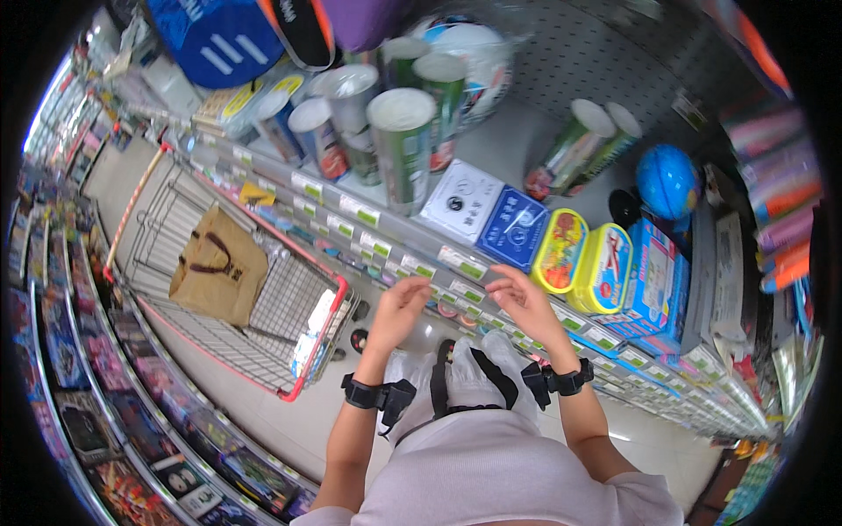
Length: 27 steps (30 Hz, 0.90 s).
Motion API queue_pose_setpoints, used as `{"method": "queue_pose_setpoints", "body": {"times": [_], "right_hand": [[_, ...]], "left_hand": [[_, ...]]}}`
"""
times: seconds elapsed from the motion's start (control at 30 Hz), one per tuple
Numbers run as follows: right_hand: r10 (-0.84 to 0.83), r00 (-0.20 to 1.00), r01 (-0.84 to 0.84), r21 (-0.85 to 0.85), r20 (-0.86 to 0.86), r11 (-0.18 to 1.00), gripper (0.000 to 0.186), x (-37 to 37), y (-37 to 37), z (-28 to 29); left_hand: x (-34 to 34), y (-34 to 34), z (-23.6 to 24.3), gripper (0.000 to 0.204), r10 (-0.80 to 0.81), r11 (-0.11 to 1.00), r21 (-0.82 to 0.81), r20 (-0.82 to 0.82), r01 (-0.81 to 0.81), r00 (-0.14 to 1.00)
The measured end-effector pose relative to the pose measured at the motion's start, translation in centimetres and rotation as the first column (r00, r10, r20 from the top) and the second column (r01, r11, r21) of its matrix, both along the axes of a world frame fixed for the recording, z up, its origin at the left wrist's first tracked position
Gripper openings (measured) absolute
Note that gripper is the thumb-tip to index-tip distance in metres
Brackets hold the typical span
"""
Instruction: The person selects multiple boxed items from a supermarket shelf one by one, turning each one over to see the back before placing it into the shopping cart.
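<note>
My left hand (402, 302) hangs in front of the lower shelf edge with slightly curled fingers and nothing in it. My right hand (517, 296) is open, just below a yellow plastic box (560, 248) and a blue flat box (512, 231). Beside these are a white box (460, 201) and a second yellow box (599, 272). Several tall green-and-white tubes (399, 149) stand behind on the shelf, with two leaning tubes (574, 145) farther right. A blue globe (668, 180) sits at the right.
A shopping cart (158, 280) holding a brown bag (219, 267) stands at my left. Shelves of colourful goods (132, 386) curve along the left side. A blue bag (210, 35), a ball (474, 70) and hanging goods (763, 202) are on the display before me.
</note>
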State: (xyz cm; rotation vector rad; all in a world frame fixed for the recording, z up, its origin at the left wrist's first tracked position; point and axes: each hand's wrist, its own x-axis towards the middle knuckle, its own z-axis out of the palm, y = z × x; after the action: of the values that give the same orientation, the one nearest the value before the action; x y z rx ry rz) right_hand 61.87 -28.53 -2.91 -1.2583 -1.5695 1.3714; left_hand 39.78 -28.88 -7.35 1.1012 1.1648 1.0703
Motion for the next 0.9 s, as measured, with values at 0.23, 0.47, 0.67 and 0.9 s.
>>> {"method": "queue_pose_setpoints", "body": {"times": [0.23,0.47,0.67,0.9], "right_hand": [[-0.076,0.995,0.077,0.01,-0.067,0.997,0.057,5.5,-3.7,-0.2],[-0.054,0.997,0.058,-0.074,0.056,0.996,0.079,7.6,-5.1,0.3],[-0.019,0.999,0.015,0.094,0.038,0.995,0.078,8.0,-5.1,-0.8],[-0.025,0.999,0.028,0.11,-0.026,0.993,0.075,7.8,-5.4,-0.5]], "left_hand": [[8.6,1.3,2.6,0.035,-0.354,0.934,0.032,-0.058,0.357,0.933],[13.3,2.7,2.5,0.052,-0.468,0.879,-0.028,-0.241,0.476,0.85],[14.8,2.6,3.1,0.053,-0.408,0.909,0.058,-0.088,0.414,0.909],[14.5,2.6,4.6,0.043,-0.343,0.938,0.026,-0.054,0.345,0.938]]}}
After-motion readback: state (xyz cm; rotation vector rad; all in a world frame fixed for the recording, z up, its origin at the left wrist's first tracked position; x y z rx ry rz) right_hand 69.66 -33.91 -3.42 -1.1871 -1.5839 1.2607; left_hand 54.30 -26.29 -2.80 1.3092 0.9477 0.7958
